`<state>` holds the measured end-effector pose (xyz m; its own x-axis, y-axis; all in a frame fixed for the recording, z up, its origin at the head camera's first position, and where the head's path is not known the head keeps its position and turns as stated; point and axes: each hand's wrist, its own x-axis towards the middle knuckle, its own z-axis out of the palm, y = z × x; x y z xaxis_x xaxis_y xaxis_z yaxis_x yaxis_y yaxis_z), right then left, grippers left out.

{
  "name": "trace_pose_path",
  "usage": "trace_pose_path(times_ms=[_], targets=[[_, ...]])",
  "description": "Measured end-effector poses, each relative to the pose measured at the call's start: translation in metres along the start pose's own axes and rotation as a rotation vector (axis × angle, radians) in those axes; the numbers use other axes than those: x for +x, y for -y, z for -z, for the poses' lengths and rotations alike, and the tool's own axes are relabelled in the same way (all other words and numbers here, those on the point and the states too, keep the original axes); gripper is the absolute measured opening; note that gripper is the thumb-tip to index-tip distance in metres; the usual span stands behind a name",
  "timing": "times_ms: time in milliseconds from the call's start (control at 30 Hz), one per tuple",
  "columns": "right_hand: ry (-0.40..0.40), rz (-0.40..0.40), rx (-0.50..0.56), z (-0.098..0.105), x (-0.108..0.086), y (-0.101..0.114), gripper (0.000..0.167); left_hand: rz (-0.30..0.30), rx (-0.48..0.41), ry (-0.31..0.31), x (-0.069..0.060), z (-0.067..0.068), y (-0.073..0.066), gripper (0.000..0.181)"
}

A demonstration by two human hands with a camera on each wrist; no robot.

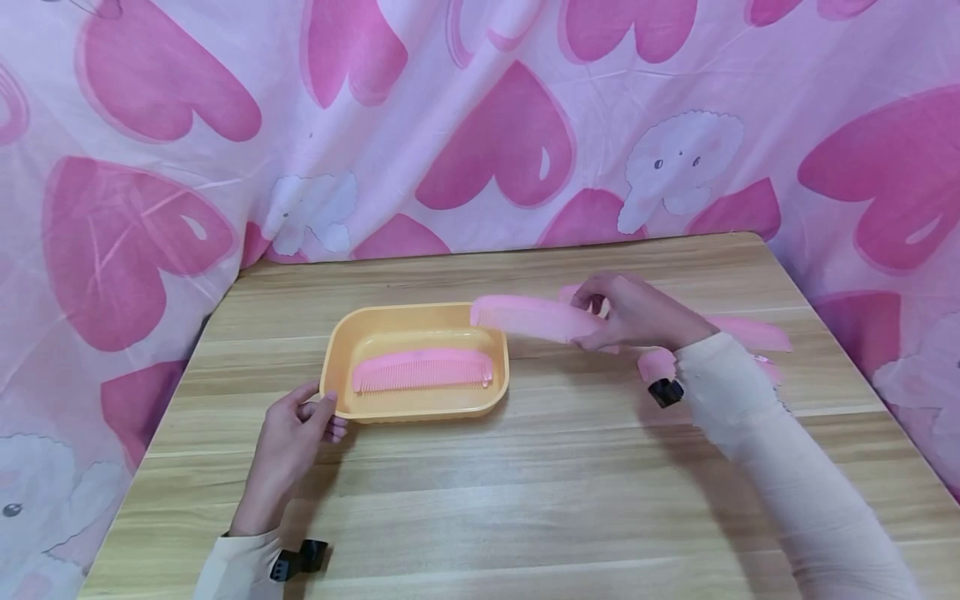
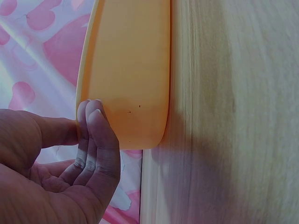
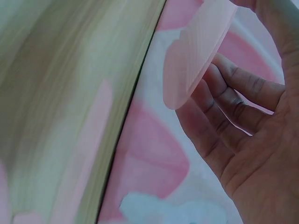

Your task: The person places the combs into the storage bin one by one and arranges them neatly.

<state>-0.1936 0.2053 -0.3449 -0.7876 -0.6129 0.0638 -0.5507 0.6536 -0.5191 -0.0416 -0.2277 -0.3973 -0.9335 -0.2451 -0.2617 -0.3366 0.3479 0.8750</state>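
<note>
A yellow-orange tray (image 1: 420, 413) stands on the wooden table with a pink comb (image 1: 423, 370) lying inside it. My left hand (image 1: 291, 433) pinches the tray's near-left corner between thumb and fingers; in the left wrist view the fingers (image 2: 100, 140) lie against the tray's outer wall (image 2: 131, 79). In my right hand (image 1: 637, 312) is another pink comb (image 1: 528, 317), gripped by its right end, its left end above the tray's far-right corner. The right wrist view shows this comb (image 3: 198, 51) between thumb and fingers.
Several pink items lie on the table at the right, partly hidden by my right hand and forearm, among them a comb (image 1: 753, 333) and a rounded pink piece (image 1: 657, 365). A pink heart-patterned cloth (image 1: 495, 142) hangs behind and beside the table (image 1: 480, 508).
</note>
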Motion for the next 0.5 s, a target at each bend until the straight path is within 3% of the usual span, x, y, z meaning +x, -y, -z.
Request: trace_pose_path(times_ms=[500], targets=[[0.052, 0.159, -0.026, -0.029, 0.06, 0.05, 0.043, 0.04, 0.031, -0.01, -0.001, -0.001, -0.002, 0.052]])
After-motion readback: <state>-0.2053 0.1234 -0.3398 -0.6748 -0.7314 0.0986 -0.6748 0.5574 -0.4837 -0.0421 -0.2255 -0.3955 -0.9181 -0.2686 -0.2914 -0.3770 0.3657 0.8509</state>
